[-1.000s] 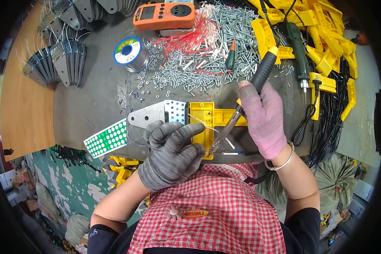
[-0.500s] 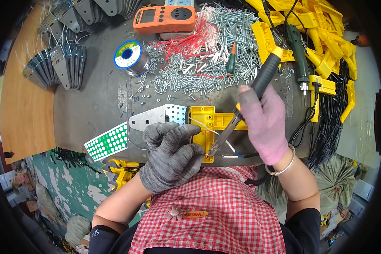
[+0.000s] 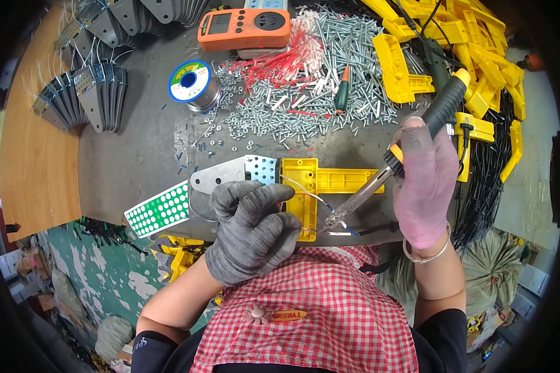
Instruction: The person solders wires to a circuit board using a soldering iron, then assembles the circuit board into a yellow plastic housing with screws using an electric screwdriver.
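Note:
My right hand [image 3: 424,186], in a pink glove, grips a soldering iron [image 3: 443,109] with a black and yellow handle. Its metal shaft slants down-left, and the tip is just right of a yellow plastic housing [image 3: 308,214], near thin white and blue wires [image 3: 320,198]. In a grey glove, my left hand [image 3: 249,233] rests on the housing's left side with curled fingers. Whatever those fingers pinch is hidden. A grey metal plate [image 3: 221,176] with a perforated end joins the housing's left, partly behind my left hand. A green strip with white dots [image 3: 158,209] lies further left.
Behind the work are a solder spool [image 3: 196,87], an orange meter [image 3: 242,30], a pile of screws [image 3: 348,50] and a small screwdriver [image 3: 341,93]. Metal plates [image 3: 99,99] stand in stacks at the left. Yellow parts [image 3: 473,37] and black cables [image 3: 482,186] heap up at the right.
My right hand has moved to the right with the soldering iron, drawing its tip off the housing's lower edge. My left hand has stayed almost still.

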{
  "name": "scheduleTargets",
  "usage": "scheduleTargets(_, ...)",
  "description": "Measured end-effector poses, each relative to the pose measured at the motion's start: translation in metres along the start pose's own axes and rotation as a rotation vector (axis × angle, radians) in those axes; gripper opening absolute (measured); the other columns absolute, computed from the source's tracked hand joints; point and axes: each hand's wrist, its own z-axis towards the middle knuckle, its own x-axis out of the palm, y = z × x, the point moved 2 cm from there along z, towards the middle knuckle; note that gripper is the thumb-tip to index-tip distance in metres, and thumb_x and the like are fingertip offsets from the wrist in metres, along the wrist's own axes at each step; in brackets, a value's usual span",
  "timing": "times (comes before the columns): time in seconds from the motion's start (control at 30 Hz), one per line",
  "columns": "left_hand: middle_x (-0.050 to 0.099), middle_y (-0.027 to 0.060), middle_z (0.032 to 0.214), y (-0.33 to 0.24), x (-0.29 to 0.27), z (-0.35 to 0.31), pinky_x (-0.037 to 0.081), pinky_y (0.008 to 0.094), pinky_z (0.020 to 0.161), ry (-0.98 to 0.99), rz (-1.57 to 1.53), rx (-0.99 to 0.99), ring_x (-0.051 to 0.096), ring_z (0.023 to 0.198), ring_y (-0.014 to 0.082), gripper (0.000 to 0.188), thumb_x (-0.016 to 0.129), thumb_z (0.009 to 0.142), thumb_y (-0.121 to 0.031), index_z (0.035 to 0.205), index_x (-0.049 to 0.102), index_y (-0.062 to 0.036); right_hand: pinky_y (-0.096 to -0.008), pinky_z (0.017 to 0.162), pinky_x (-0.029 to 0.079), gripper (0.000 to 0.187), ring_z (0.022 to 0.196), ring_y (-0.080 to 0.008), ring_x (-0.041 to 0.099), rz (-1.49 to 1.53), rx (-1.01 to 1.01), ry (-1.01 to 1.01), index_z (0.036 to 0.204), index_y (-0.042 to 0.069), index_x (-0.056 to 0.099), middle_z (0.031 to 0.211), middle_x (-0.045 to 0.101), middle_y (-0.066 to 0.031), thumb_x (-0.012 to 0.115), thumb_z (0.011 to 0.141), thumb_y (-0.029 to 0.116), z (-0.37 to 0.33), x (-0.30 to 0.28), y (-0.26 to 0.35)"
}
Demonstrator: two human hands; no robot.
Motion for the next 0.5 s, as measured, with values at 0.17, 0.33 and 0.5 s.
scheduleTargets(0.17, 0.066, 0.0070, 0.120, 0.001, 0.000, 0.003, 0.035, 0.0466, 0.097, 0.008, 0.013, 0.009, 0.056, 0.105, 0.0292, 0.028, 0.081, 0.065, -0.020, 0.091, 0.071, -0.0154, -0.0242, 0.060, 0.043, 0.022, 0.066, -0.0053, 0.051, 0.230, 0.321, 0.062, 0.096, 0.003, 0.062, 0.076, 0.059, 0.0016, 0.063, 0.101, 0.024, -0.008, 0.016, -0.010)
scheduleTargets(0.33, 0.066, 0.0072, 0.120, 0.004, 0.000, 0.007, 0.036, 0.0467, 0.097, 0.015, -0.002, 0.005, 0.057, 0.106, 0.0290, 0.029, 0.081, 0.066, -0.020, 0.092, 0.071, -0.0157, -0.0224, 0.060, 0.044, 0.027, 0.072, -0.0059, 0.054, 0.182, 0.201, -0.027, 0.097, 0.002, 0.063, 0.081, 0.058, 0.0006, 0.062, 0.102, 0.029, 0.015, -0.007, -0.030)
scheduleTargets(0.5, 0.066, 0.0077, 0.119, 0.007, -0.002, 0.011, 0.035, 0.0479, 0.103, 0.081, -0.058, 0.001, 0.059, 0.107, 0.0294, 0.029, 0.085, 0.068, -0.016, 0.094, 0.073, -0.0192, -0.0243, 0.059, 0.044, 0.025, 0.067, -0.0088, 0.051, 0.333, 0.267, 0.127, 0.103, 0.006, 0.064, 0.085, 0.056, -0.0026, 0.061, 0.103, 0.031, 0.027, -0.031, -0.030)
